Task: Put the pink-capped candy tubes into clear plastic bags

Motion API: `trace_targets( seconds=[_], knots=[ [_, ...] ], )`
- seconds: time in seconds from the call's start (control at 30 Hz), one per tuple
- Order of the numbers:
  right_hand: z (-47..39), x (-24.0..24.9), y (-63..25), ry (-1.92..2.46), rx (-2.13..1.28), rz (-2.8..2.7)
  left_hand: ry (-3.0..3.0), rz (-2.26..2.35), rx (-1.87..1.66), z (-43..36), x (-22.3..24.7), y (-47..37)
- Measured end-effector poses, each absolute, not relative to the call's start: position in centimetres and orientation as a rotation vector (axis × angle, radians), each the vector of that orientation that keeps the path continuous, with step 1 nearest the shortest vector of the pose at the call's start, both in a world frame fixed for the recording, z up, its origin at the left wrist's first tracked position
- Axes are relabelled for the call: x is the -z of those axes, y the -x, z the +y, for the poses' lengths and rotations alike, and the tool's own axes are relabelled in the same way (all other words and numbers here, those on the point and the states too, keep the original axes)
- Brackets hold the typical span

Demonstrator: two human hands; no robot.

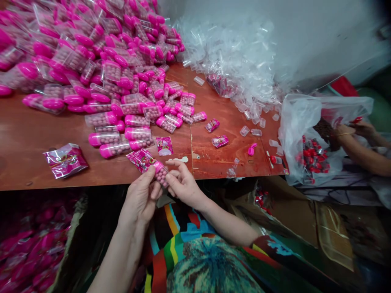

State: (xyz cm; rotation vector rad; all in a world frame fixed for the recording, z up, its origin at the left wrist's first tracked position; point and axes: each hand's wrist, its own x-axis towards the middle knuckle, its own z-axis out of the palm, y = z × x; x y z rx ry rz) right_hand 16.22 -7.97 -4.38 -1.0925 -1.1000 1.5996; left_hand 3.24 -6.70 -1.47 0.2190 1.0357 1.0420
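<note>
Between my hands, at the table's front edge, is a clear plastic tube (161, 177) full of small pink candy balls. A shiny magenta printed wrapper (139, 159) lies against its upper end; I cannot tell whether the tube is inside it. My left hand (141, 199) is closed on the tube near the wrapper, thumb on top. My right hand (185, 188) pinches the tube's lower end. Just beyond, a flat printed packet (164, 146) rests on the wood. Several pink-capped candy tubes (114, 149) lie near my left hand.
A large heap of pink-capped tubes (79, 53) covers the left of the table (27, 154). Clear empty tubes (226, 49) are piled at the back. A wrapped packet (65, 160) lies left. Below is a box of magenta packets (33, 248). Another person's hands (351, 132) work by a plastic bag (301, 118).
</note>
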Motion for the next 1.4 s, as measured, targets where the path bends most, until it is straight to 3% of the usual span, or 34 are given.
trace_targets(
  seconds=[0.17, 0.5, 0.7, 0.9, 1.1, 1.4],
  knots=[
    [-7.9, 4.8, -16.7, 1.044, -1.705, -1.009, -0.307, 0.958, -0.973, -6.8, 1.7, -2.4],
    [-8.9, 4.3, -16.1, 1.218, -1.261, -1.503, -0.205, 1.092, -1.062, -7.0, 1.3, -3.5],
    [-8.7, 4.0, -16.1, 1.134, -1.537, -1.193, -0.230, 0.896, -0.978, -6.9, 1.8, -2.4],
    [-8.8, 4.1, -16.2, 1.133, -1.397, -1.238, -0.299, 0.912, -0.953, -7.1, 2.1, -2.8],
    [-8.0, 4.2, -16.8, 1.054, -1.676, -1.003, -0.334, 0.974, -0.921, -7.1, 1.8, -3.1],
    [-8.5, 4.5, -16.0, 1.136, -1.562, -1.003, -0.311, 1.070, -1.006, -7.1, 1.4, -3.6]
  ],
)
